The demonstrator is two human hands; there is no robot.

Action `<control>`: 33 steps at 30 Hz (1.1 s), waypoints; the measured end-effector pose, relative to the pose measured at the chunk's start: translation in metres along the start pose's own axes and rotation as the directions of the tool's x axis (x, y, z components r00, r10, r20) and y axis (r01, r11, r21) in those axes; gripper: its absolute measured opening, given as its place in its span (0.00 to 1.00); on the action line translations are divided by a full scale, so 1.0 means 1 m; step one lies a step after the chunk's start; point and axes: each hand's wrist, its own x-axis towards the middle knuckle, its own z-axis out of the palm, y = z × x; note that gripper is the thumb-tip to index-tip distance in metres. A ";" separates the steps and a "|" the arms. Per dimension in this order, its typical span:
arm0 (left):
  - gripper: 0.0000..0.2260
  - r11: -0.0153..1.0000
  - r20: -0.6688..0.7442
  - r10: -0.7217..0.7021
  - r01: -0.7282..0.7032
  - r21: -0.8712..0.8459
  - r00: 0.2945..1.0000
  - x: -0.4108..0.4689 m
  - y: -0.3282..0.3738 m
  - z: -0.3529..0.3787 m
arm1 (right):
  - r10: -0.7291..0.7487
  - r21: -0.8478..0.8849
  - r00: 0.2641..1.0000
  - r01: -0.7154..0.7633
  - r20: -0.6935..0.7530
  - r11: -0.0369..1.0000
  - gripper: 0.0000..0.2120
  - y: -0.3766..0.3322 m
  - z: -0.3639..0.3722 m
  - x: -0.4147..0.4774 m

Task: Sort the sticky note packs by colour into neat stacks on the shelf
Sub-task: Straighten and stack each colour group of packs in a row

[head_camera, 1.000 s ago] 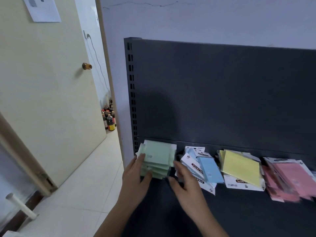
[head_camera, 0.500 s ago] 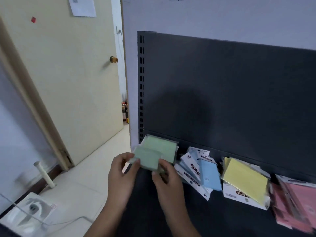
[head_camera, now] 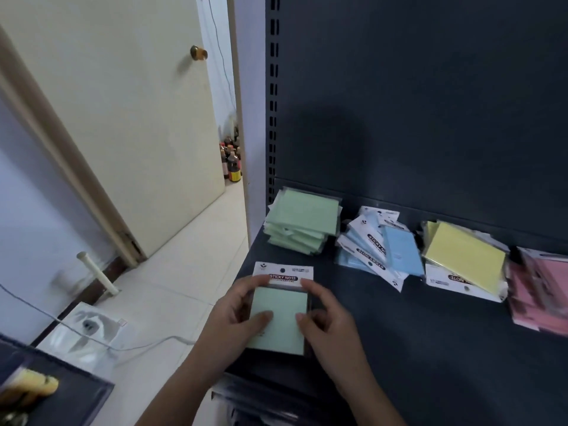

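**Colour groups formed, squaring-up not finished**

Packs sit in four colour groups along the back of the shelf (head_camera: 430,348). From the left: green stack (head_camera: 302,224), blue pile (head_camera: 378,244), yellow pile (head_camera: 464,259), pink pile (head_camera: 541,290). So the split by colour looks mostly done.

One green pack (head_camera: 278,315) is not in its stack yet. It is at the front-left corner of the shelf, header card pointing away, well apart from the green stack behind it. Left hand (head_camera: 233,318) and right hand (head_camera: 329,327) both have it: fingers curl round the side edges, thumbs lie on the front face.

Left to do, by my read:
- Put this pack on the green stack, which is fairly square but slightly stepped at the front.
- Straighten the blue pile, which is fanned out w/ packs at diff. angles.
- Straighten the yellow pile: top pack is tilted and the ones under it are askew.
- Neaten the pink pile, which is loose and spread.

Hard to make out:
- Pink pile is cut off by the right frame edge, so its extent is unknown.
- No pack count is possible for any pile.
- Can't tell whether odd colours are buried lower down.
- Can't tell whether the held pack rests on the shelf or is just above it.
- Lower tier (head_camera: 239,398) under the wrists shows only dark glossy shapes.
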 end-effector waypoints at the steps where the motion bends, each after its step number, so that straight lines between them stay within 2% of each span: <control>1: 0.21 0.995 0.006 0.048 -0.048 0.088 0.999 0.005 -0.001 -0.002 | -0.059 -0.078 0.998 0.058 -0.014 0.995 0.23 0.000 0.002 0.002; 3: 0.23 0.930 0.026 0.146 -0.146 0.338 0.989 0.016 -0.006 -0.007 | -0.186 -0.301 0.982 0.172 -0.018 0.938 0.23 0.001 0.007 0.008; 4: 0.24 0.824 0.052 0.192 -0.189 0.534 0.980 0.023 -0.010 -0.008 | -0.222 -0.456 0.975 0.196 -0.005 0.868 0.22 0.004 0.010 0.011; 6: 0.26 0.529 0.118 0.185 -0.199 0.825 0.976 0.031 -0.017 -0.011 | -0.228 -0.760 0.974 0.151 0.003 0.633 0.23 0.010 0.015 0.013; 7: 0.27 0.431 0.133 0.143 -0.183 0.884 0.981 0.034 -0.021 -0.013 | -0.193 -0.846 0.981 0.101 -0.002 0.523 0.23 0.012 0.016 0.012; 8: 0.27 0.375 0.148 0.109 -0.179 0.910 0.983 0.035 -0.026 -0.014 | -0.147 -0.885 0.989 0.064 -0.005 0.461 0.23 0.013 0.018 0.012; 10: 0.27 0.322 0.190 0.082 -0.206 0.924 0.978 0.034 -0.033 -0.014 | -0.092 -0.897 0.996 0.048 0.008 0.439 0.24 0.017 0.019 0.010; 12: 0.28 0.323 0.218 0.061 -0.226 0.919 0.974 0.035 -0.034 -0.015 | -0.075 -0.902 0.997 0.061 0.032 0.428 0.24 0.017 0.018 0.011; 14: 0.29 0.432 0.208 0.059 -0.213 0.876 0.976 0.041 -0.029 -0.017 | -0.078 -0.871 0.996 0.077 0.045 0.485 0.25 0.013 0.013 0.016; 15: 0.29 0.502 0.188 0.090 -0.208 0.840 0.978 0.044 -0.023 -0.018 | -0.097 -0.814 0.995 0.081 0.030 0.575 0.25 0.008 0.012 0.019; 17: 0.27 0.621 0.128 0.220 -0.240 0.746 0.967 0.052 -0.010 -0.018 | -0.151 -0.590 0.986 0.081 -0.070 0.804 0.22 -0.004 0.010 0.028; 19: 0.26 0.693 0.065 0.329 -0.288 0.661 0.942 0.062 0.005 -0.014 | -0.173 -0.346 0.964 0.095 -0.202 0.933 0.20 -0.019 0.008 0.038; 21: 0.26 0.710 0.038 0.375 -0.314 0.630 0.926 0.075 0.017 -0.007 | -0.154 -0.243 0.952 0.089 -0.264 0.966 0.23 -0.031 0.010 0.051; 24: 0.27 0.623 0.087 0.353 -0.303 0.721 0.932 0.099 0.026 0.005 | -0.087 -0.179 0.959 0.038 -0.270 0.983 0.26 -0.042 0.014 0.075; 26: 0.26 0.552 0.099 0.332 -0.278 0.786 0.938 0.110 0.027 0.010 | -0.048 -0.139 0.961 0.009 -0.274 0.990 0.24 -0.045 0.017 0.086; 29: 0.23 0.468 0.124 0.390 -0.312 0.827 0.912 0.114 0.024 0.011 | 0.017 -0.089 0.942 -0.050 -0.335 0.995 0.17 -0.046 0.021 0.095; 31: 0.22 0.477 0.133 0.407 -0.335 0.813 0.904 0.114 0.021 0.011 | 0.070 -0.008 0.917 -0.079 -0.393 0.997 0.18 -0.047 0.023 0.096; 33: 0.20 0.554 0.107 0.410 -0.340 0.759 0.906 0.113 0.021 0.010 | 0.127 0.090 0.884 -0.096 -0.451 0.991 0.24 -0.048 0.024 0.094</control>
